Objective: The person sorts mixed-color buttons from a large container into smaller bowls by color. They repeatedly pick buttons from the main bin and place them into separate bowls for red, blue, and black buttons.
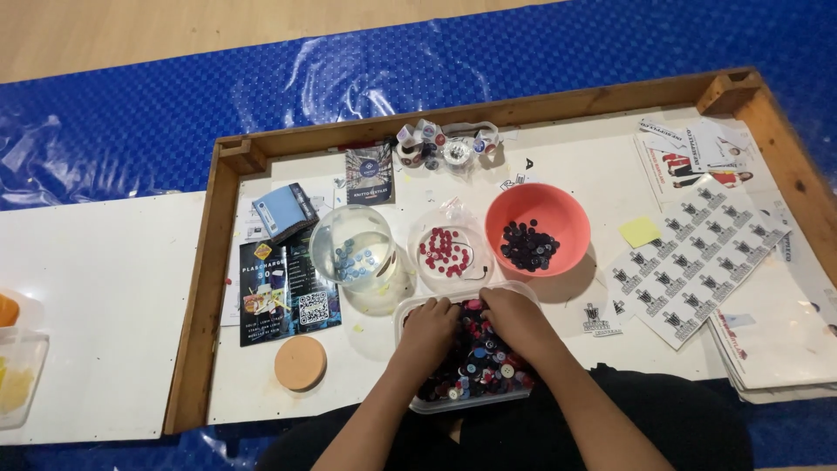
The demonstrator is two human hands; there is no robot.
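Both my hands rest inside a clear plastic tray [403, 310] full of mixed red, blue and dark buttons [482, 359]. My left hand [427, 330] lies knuckles up on the left part of the pile. My right hand [516, 318] lies on the right part, fingers curled into the buttons. Whether either hand pinches a button is hidden. Behind the tray stand three bowls: a clear one with blue buttons [353, 249], a clear one with red buttons [446, 249], and a pink one with dark buttons [537, 229].
All sits in a shallow wooden-framed white board [199, 288] on a blue mat. A round tan disc [300, 363], dark leaflets [286, 290], a blue box [284, 210], tape rolls [445, 144], a yellow note [640, 231] and sticker sheets [697, 257] lie around.
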